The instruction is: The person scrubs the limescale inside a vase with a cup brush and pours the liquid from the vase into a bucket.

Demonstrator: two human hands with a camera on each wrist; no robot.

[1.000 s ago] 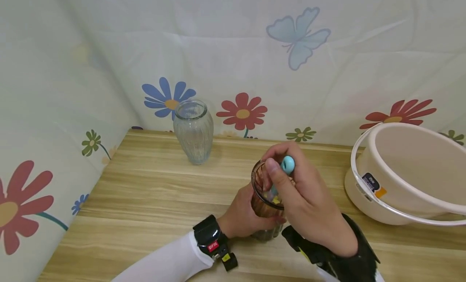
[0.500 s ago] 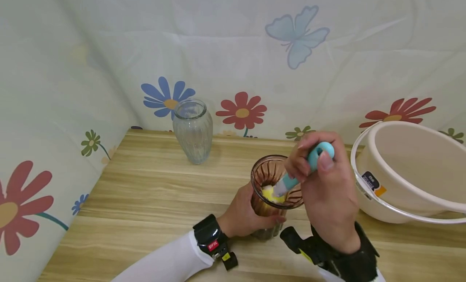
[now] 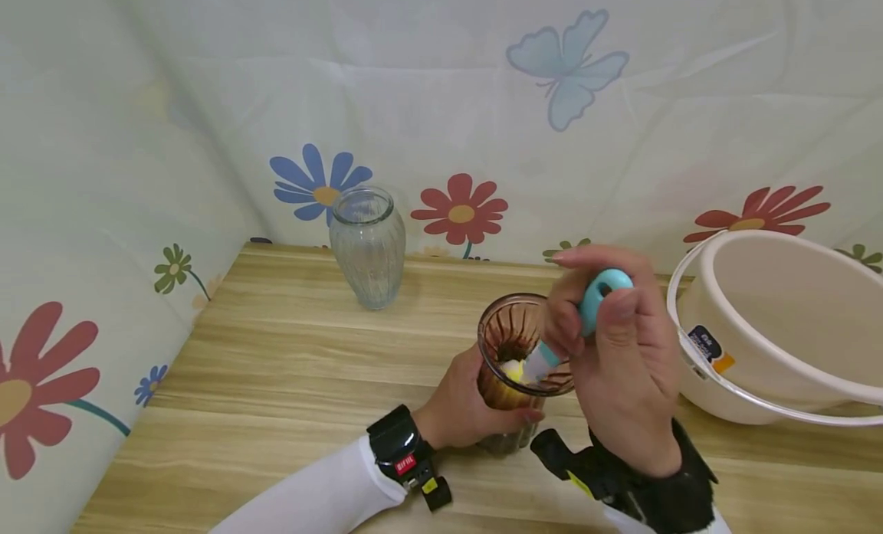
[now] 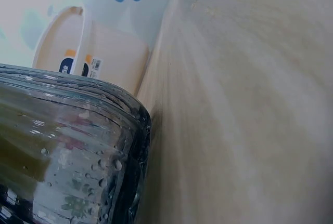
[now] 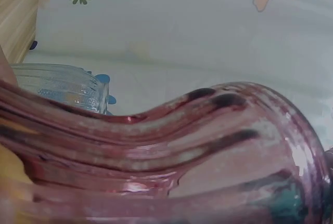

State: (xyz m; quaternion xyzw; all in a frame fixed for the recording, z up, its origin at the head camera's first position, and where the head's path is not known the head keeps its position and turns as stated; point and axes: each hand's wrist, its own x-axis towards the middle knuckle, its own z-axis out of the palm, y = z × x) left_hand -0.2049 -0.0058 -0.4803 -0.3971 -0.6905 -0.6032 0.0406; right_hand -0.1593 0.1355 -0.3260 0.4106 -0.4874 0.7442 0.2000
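A ribbed glass vase [image 3: 513, 402], brown-tinted at its flared mouth, stands slightly tilted low in the head view. My left hand [image 3: 461, 407] grips it round the body. My right hand [image 3: 631, 373] holds the turquoise handle of a sponge bottle brush [image 3: 602, 298], slanting into the vase mouth. The brush's yellow-and-white sponge shows inside the neck; its lower end is hidden. Water drops dot the vase's clear base [image 4: 104, 167] in the left wrist view. Pinkish flared glass [image 5: 182, 151] fills much of the right wrist view, with my right hand's fingers out of sight there.
A clear ribbed vase [image 3: 369, 250] stands upright at the back of the wooden table [image 3: 276, 365]. To the right is a beige bucket [image 3: 720, 296] with a carrying handle. Flower-printed sheeting [image 3: 428, 97] encloses the back and left.
My right hand has drawn up and right from the vase mouth, exposing more of the brush handle; lately the sponge has shifted slightly within the neck. My left hand keeps its grip.
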